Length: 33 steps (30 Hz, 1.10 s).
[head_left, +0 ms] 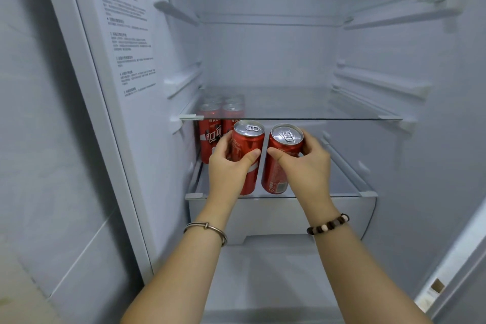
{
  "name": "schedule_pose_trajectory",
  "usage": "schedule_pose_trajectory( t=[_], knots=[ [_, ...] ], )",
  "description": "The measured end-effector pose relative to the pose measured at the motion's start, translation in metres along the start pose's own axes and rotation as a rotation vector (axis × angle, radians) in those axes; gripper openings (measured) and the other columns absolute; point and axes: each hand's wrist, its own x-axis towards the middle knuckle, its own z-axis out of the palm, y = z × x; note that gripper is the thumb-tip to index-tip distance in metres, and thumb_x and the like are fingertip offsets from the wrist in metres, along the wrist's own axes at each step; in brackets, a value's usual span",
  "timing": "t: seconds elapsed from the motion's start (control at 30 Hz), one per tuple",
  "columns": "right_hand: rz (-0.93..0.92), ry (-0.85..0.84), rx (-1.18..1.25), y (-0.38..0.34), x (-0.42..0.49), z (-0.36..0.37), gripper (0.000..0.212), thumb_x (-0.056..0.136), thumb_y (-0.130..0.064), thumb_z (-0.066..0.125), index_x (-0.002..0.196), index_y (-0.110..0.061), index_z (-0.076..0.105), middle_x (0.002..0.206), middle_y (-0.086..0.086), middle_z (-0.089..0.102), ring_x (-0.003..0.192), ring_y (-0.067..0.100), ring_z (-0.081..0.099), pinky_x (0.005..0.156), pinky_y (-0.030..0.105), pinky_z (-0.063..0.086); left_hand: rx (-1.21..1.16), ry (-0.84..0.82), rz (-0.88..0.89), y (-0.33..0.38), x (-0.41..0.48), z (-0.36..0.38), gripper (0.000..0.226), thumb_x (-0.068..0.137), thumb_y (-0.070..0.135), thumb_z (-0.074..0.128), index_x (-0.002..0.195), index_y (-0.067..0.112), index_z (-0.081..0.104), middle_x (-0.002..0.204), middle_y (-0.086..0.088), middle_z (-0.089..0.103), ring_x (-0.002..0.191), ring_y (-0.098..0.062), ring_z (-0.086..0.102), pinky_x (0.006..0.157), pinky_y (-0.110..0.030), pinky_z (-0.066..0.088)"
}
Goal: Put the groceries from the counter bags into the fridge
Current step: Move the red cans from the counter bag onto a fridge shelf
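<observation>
Both my hands reach into the open fridge, each holding a red soda can upright. My left hand (228,166) grips the left can (248,144), thumb across its front. My right hand (305,166) grips the right can (282,155) from its right side. The two cans stand side by side at the front edge of the lower glass shelf (342,187). Several more red cans (213,134) stand at the back left of that same shelf, partly seen through the glass above.
The middle glass shelf (315,110) and the top glass shelf (302,0) hold nothing. A white drawer (276,216) sits under the lower shelf. The fridge's left wall carries a printed label (126,34). The right part of the lower shelf holds nothing.
</observation>
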Motion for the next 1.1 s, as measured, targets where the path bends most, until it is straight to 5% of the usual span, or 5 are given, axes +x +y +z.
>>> schedule_pose_trajectory(
  t=[0.23,0.53,0.8,0.97,1.1],
  knots=[
    [0.037,-0.003,-0.075,0.011,0.012,0.008,0.046,0.065,-0.019,0.084,0.107,-0.022,0.065,0.093,-0.013,0.069,0.083,-0.003,0.064,0.074,0.015,0.051,-0.015,0.055,-0.028,-0.008,0.009,-0.004,0.051,0.074,0.013,0.077,0.122,0.019,0.06,0.11,0.006,0.068,0.102,-0.007,0.064,0.093,-0.038,0.052],
    [0.107,-0.216,-0.206,0.019,0.027,0.011,0.049,0.075,-0.023,0.078,0.119,-0.022,0.056,0.101,-0.01,0.064,0.094,0.006,0.061,0.085,0.029,0.05,0.048,0.158,-0.091,-0.014,0.019,-0.012,0.047,0.078,0.022,0.074,0.122,0.024,0.058,0.11,0.008,0.067,0.102,-0.009,0.062,0.092,-0.036,0.051],
    [0.223,-0.32,-0.24,0.039,0.019,0.013,0.049,0.08,-0.02,0.073,0.125,-0.018,0.053,0.1,-0.012,0.057,0.096,0.007,0.054,0.086,0.028,0.044,0.086,0.315,-0.073,-0.017,0.034,-0.014,0.047,0.08,0.021,0.072,0.124,0.018,0.056,0.114,0.002,0.064,0.103,-0.013,0.061,0.083,-0.024,0.049],
    [0.196,-0.292,-0.241,0.044,0.017,0.021,0.042,0.081,-0.018,0.072,0.12,-0.019,0.054,0.096,-0.013,0.058,0.09,0.005,0.055,0.079,0.022,0.044,0.175,0.333,-0.025,-0.031,0.047,-0.01,0.052,0.079,0.024,0.072,0.126,0.021,0.051,0.118,0.001,0.061,0.109,-0.015,0.058,0.097,-0.038,0.048],
    [0.184,-0.294,-0.244,0.049,0.017,0.024,0.045,0.082,-0.019,0.071,0.123,-0.02,0.053,0.101,-0.013,0.057,0.092,0.004,0.053,0.081,0.022,0.044,0.288,0.329,-0.041,-0.042,0.049,-0.01,0.069,0.081,0.018,0.071,0.141,0.019,0.037,0.132,-0.004,0.049,0.122,-0.018,0.046,0.106,-0.032,0.036]
  ],
)
